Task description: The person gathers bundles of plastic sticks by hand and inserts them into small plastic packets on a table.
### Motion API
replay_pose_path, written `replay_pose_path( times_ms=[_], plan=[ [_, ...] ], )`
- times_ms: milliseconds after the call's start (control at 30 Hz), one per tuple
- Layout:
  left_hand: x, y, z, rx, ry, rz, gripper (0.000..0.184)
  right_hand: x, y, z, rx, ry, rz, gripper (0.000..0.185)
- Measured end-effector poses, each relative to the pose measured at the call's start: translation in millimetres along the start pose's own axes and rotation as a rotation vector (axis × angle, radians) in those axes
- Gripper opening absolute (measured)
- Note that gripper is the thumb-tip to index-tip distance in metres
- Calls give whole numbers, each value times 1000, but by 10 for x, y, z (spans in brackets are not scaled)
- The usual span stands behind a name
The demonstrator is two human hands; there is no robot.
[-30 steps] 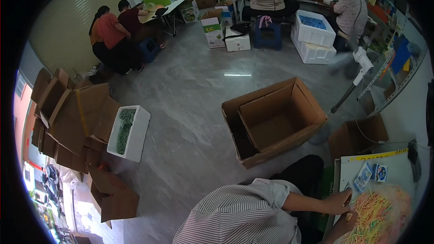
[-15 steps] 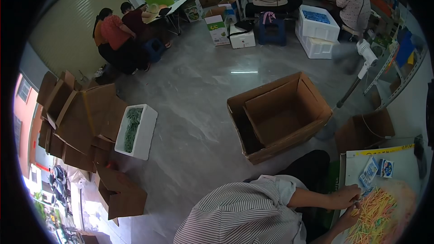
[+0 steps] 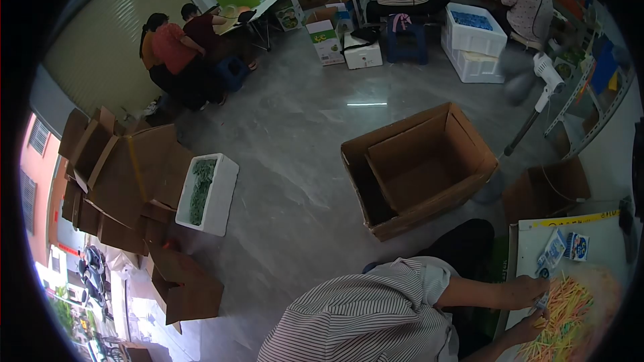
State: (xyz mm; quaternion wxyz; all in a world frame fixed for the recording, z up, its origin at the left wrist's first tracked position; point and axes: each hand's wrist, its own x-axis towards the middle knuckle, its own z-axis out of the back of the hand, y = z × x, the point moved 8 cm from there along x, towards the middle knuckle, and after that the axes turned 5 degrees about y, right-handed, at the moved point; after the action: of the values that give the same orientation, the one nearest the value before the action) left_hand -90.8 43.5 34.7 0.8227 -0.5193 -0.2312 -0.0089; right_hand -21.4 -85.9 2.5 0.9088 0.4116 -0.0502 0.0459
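Observation:
My left hand, the upper one, is closed with its fingertips on a small white-and-blue packet. Just below it my right hand is closed at the edge of a heap of thin coloured sticks; what its fingers grip is too small to make out. The sticks are yellow, orange, pink and green and lie in a clear plastic bag. Two more white-and-blue packets, one longer and one squarer, rest on the white tabletop beyond my left hand.
A large open cardboard box stands on the floor by my knees. Another brown box is beside the table. A white foam box with green contents sits near stacked cardboard. Several people work at tables at the back.
Both hands have shifted slightly right with the view. The packet between the fingers now shows more clearly, and the longer packet on the table lies at a slightly different angle.

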Motion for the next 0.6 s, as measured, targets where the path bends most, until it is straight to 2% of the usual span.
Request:
replay_pose_path(
  times_ms=[33,100,133,167,200,233,300,333,367,400,467,500,567,600],
  plan=[
    [-19,-123,13,162,12,-110,24,32,-118,31,-121,-62,-97,27],
    [-65,-214,48,262,-87,-241,22,55,-127,-11,224,-37,418,28],
    [-110,-167,35,332,-141,-286,21,61,-70,-47,51,106,389,27],
    [-100,-117,-12,368,-183,-344,20,40,-104,-46,98,83,326,26],
    [-62,-87,97,199,-159,-215,21,-18,44,-96,181,219,420,22],
    [-47,-158,173,196,-153,-236,23,-157,304,7,253,152,434,21],
    [39,-127,149,78,-88,-69,24,-154,463,156,189,145,401,19],
    [65,-17,70,67,14,115,26,-98,426,222,243,134,412,17],
    [101,-4,21,43,55,213,26,-14,276,185,257,182,294,16],
    [117,60,-55,57,78,221,24,31,270,192,271,210,275,15],
    [187,-10,-163,73,119,80,23,152,46,100,400,311,178,14],
    [221,-13,-248,61,149,56,23,206,-15,163,397,273,166,14],
    [230,-106,-262,113,105,-99,20,227,-40,116,413,372,138,13],
    [244,-88,-300,119,107,-105,20,251,17,194,420,367,141,13]
  ],
)
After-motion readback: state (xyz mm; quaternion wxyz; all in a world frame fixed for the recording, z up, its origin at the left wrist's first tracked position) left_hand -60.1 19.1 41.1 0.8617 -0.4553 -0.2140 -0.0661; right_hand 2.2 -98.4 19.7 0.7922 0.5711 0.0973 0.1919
